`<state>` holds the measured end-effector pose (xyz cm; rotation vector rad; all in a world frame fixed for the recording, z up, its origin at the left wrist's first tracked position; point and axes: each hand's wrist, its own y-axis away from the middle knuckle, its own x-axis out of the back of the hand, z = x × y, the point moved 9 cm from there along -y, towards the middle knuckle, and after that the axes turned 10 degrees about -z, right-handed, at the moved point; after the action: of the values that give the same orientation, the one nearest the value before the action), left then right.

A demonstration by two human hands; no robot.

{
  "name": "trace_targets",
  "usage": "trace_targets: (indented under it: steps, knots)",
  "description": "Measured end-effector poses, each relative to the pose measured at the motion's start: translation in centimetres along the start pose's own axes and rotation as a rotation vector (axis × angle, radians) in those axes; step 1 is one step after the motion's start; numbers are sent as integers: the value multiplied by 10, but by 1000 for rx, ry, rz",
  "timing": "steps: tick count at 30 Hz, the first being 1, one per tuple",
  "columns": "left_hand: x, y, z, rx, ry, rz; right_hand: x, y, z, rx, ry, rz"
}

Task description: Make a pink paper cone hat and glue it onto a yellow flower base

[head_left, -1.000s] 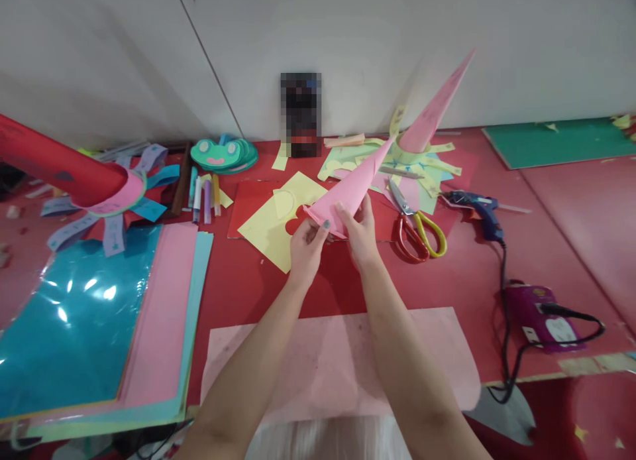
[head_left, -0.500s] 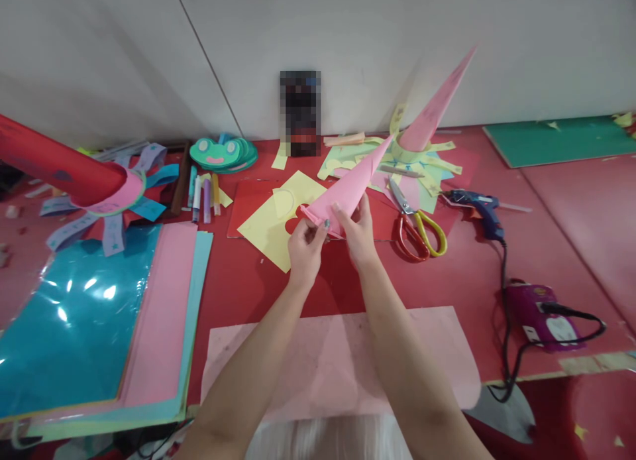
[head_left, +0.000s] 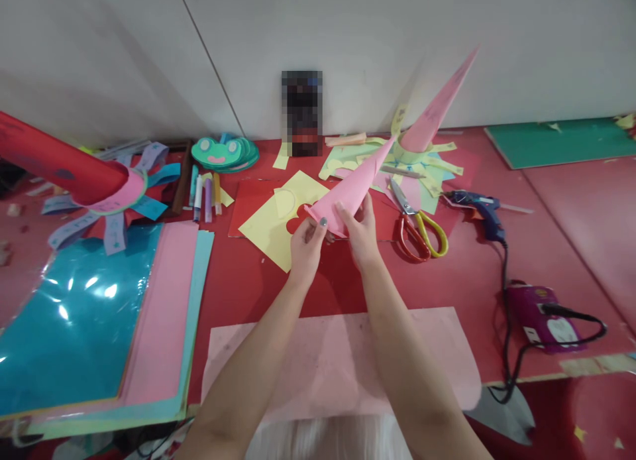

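Note:
A pink paper cone [head_left: 352, 189] is held between my two hands over the red table, its tip aimed up and to the right. At the cone's wide end, my left hand [head_left: 307, 246] pinches the rim between thumb and fingers. My right hand [head_left: 362, 231] wraps the cone's side, thumb on the near face and fingers behind. Beneath and left of the cone lies a yellow paper sheet [head_left: 268, 228] on a red sheet [head_left: 243, 198]. Scissors [head_left: 415, 221] with one red and one yellow handle lie just right of my right hand.
Another pink cone [head_left: 437, 109] with yellow strips stands at the back. A blue glue gun [head_left: 477, 205] lies right, its black cable running near a purple box [head_left: 544, 317]. Left are markers [head_left: 207, 198], green frog cutouts [head_left: 218, 155], a red tube [head_left: 59, 162] and stacked sheets [head_left: 171, 301].
My left thumb and fingers have shifted slightly on the rim, and the cone's wide end looks flatter and smoother there. My right hand keeps its hold.

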<state>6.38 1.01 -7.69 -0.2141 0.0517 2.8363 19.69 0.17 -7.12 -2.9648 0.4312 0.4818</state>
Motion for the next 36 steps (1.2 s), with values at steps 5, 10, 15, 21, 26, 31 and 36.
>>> trace_targets:
  steps: [5, 10, 15, 21, 26, 31, 36]
  knots:
    - [0, 2, 7, -45, -11, 12, 0, 0, 0, -4, -5, 2]
    - [4, 2, 9, -39, -42, 44, -1, 1, -1, 0, 13, -15]
    - [6, 0, 3, -27, -27, 44, -1, 1, -1, 8, 27, -14]
    - [7, 0, 5, -16, -51, 70, -2, 1, -3, 16, 24, -20]
    - [7, 1, 8, -18, -64, 82, -3, 1, -2, 6, 19, -20]
    - [-7, 0, 7, -43, -30, -67, 2, 1, 5, -43, -66, 14]
    - [-17, 5, 18, -127, -95, -159, 11, -4, 27, -225, -208, -30]
